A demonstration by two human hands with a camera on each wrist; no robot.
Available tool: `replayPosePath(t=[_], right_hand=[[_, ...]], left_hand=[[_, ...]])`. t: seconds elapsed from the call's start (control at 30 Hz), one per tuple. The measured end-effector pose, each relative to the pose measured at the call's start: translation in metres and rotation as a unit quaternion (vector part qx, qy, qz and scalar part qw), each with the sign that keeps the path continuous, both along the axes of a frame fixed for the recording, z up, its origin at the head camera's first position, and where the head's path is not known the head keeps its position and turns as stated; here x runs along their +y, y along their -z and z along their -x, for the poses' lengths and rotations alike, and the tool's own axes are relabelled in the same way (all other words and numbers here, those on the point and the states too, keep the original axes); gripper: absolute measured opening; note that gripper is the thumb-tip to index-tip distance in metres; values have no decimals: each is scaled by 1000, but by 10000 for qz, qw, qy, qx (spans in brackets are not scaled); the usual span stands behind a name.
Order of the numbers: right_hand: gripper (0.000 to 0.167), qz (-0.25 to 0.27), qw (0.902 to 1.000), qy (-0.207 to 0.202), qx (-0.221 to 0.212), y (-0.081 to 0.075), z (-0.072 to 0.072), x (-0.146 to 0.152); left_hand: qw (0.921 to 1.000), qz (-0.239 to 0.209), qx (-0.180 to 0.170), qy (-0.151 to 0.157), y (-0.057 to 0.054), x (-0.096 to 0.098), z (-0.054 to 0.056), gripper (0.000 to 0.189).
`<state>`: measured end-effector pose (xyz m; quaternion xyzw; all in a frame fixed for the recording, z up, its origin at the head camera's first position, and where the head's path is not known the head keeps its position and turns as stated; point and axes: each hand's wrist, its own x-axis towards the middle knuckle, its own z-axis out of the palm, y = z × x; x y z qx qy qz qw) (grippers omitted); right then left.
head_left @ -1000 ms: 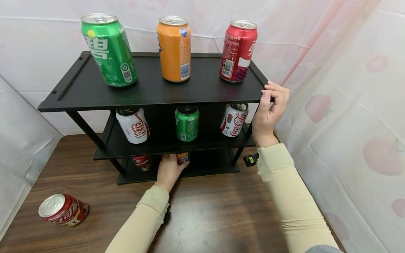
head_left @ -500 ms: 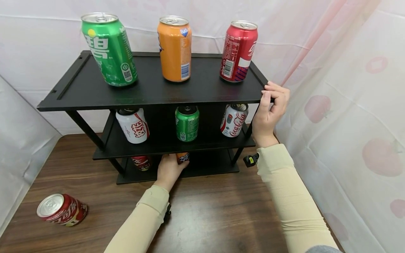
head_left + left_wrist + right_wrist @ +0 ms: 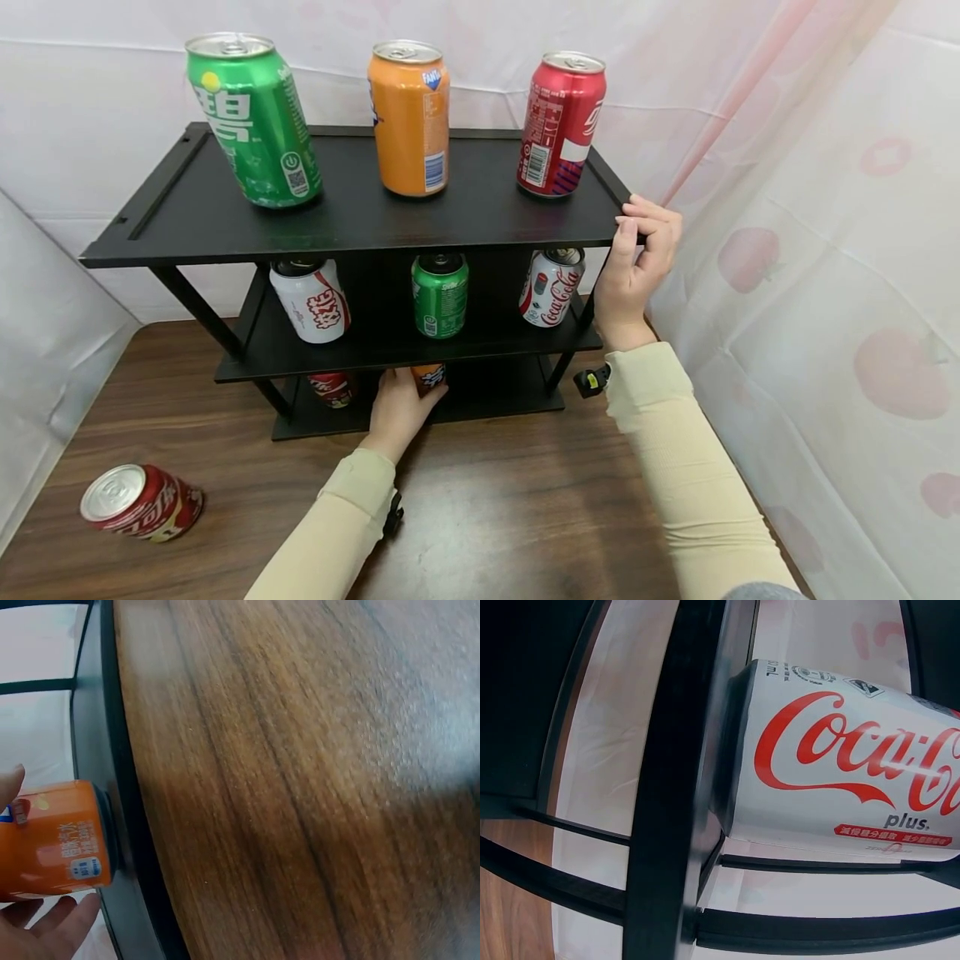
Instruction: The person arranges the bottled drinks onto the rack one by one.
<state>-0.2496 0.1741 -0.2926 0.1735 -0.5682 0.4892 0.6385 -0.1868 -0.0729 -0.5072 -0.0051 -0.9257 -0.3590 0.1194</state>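
Observation:
My left hand [image 3: 397, 410] reaches under the middle tier of a black three-tier rack [image 3: 480, 221] and grips an orange soda can [image 3: 52, 844] standing on the bottom shelf. In the left wrist view the thumb lies on one side of this can and the fingers on the other. The head view shows only a sliver of it beside the hand. At the rack's top right corner, my right hand [image 3: 637, 271] holds the edge, fingertips over the top and thumb at the front. Close to that wrist is a white Coca-Cola Plus can [image 3: 840, 765] on the middle shelf.
Up top stand a green can [image 3: 258, 133], an orange Fanta can [image 3: 411, 125] and a red can [image 3: 561, 129]. A white can [image 3: 311, 304] and a Sprite can [image 3: 440, 300] share the middle shelf. Below is a red can [image 3: 330, 389]. Another red can [image 3: 142, 502] is on the table.
Both hands keep their grips and the cans stay in place. The head view has only shifted very slightly.

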Motion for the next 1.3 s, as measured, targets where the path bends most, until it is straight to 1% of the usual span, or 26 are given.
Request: replayPosePath(t=[0.13,0.27,0.43,0.7,0.87,1.03,1.13,1.3], right_hand=[[28,-29,10000,74,1,8,9,6],[29,-6,9999,120,-7,12,14,10],[29,13,9999,113,8,11,14,10],[28,-11,9999,115,-38,7,10,6],[28,-28,9999,112,-54,9,12,9],[29,-31,10000,74,-56,11,12,10],[30,-35,10000,56,-45,10,11,10],[31,-25,10000,46,-27,8,11,9]], left_hand=[[9996,-117,-245,49,-5,-3,-7,90],[9992,-125,-376,106,-10,-7,-16,90],[9994,-123,-317,113,-15,-9,-25,87],[9996,-96,-260,39,-22,-11,-34,81],[9996,-175,-205,-47,-23,-15,-44,77],[9984,-529,7,-197,-22,-21,-57,69],[9966,-725,282,-258,-21,-26,-64,64],[9932,-808,727,-418,-24,-34,-75,56]])
